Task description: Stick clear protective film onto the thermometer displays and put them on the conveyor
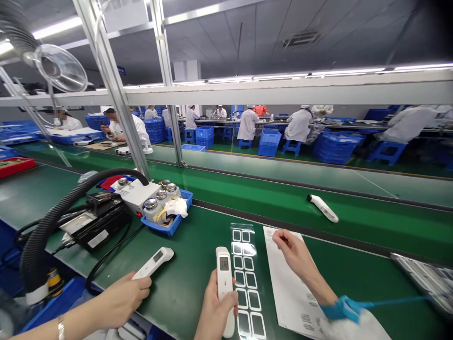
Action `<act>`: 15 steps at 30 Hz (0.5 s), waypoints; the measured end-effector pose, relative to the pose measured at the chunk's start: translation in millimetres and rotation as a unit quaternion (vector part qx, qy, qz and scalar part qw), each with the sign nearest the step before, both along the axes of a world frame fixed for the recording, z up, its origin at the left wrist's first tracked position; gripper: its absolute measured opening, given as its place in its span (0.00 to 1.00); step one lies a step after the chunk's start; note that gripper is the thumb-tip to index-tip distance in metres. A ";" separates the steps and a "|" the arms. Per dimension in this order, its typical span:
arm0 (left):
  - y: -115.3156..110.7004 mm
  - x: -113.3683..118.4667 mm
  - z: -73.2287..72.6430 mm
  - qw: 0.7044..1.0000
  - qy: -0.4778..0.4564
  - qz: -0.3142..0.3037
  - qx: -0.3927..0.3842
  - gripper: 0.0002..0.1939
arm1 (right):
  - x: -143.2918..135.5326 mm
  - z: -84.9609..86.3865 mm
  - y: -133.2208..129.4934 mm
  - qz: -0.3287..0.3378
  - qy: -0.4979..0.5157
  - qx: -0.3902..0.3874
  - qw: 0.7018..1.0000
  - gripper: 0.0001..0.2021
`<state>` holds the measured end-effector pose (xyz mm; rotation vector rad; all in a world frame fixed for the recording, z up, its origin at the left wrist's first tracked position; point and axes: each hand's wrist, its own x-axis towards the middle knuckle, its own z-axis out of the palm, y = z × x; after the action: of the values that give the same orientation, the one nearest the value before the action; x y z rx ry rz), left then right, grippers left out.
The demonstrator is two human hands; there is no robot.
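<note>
- Wrapping the lower body of a white handheld device [222, 278], the left hand [214, 309] is closed around it, thumb across the front, apparently so the display [224, 263] faces up uncovered; the device is just beside a sheet of white frames [247, 283].
- The right hand [294, 255], fingers half-curled, is over a printed paper [283, 293]; I cannot tell whether it pinches anything.
- A co-worker's hand [123, 300] grips a second device [150, 267] low, probably leaving its screen [157, 256] visible.
- A third device [323, 208] lies well apart.
</note>
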<state>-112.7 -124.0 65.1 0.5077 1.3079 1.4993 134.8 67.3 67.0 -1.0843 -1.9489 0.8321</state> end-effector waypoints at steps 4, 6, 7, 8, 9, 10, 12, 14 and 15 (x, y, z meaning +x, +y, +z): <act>22.4 77.3 -11.8 0.998 -0.028 -0.045 0.027 0.21 | -32.1 32.7 -69.3 0.238 0.030 -0.139 0.961 0.12; 25.2 86.8 -9.6 0.995 -0.037 -0.073 0.050 0.24 | -47.1 34.9 -88.1 0.250 0.032 -0.130 0.959 0.12; 24.7 86.7 -7.2 0.994 -0.036 -0.083 0.056 0.26 | -53.3 33.1 -92.0 0.241 0.036 -0.115 0.963 0.12; 23.6 85.3 -4.6 0.994 -0.034 -0.088 0.054 0.27 | -58.3 30.2 -93.0 0.227 0.041 -0.098 0.968 0.12; 22.4 83.5 -2.3 0.994 -0.035 -0.094 0.049 0.27 | -62.0 27.0 -92.1 0.214 0.047 -0.084 0.972 0.12; 21.3 82.2 -0.4 0.994 -0.038 -0.096 0.043 0.27 | -64.5 24.1 -90.0 0.204 0.050 -0.074 0.975 0.12; 20.0 81.8 1.3 0.994 -0.044 -0.096 0.034 0.28 | -66.4 19.9 -85.9 0.187 0.054 -0.060 0.979 0.12; 20.0 83.7 1.0 0.994 -0.049 -0.094 0.034 0.28 | -65.8 18.1 -84.1 0.183 0.053 -0.054 0.980 0.12; 20.3 84.8 0.4 0.994 -0.052 -0.093 0.035 0.28 | -65.1 17.7 -84.2 0.184 0.053 -0.055 0.980 0.12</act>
<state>-28.0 -103.8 65.5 0.5738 1.0999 1.4014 69.7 -16.9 84.8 -0.7306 -2.0629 1.1831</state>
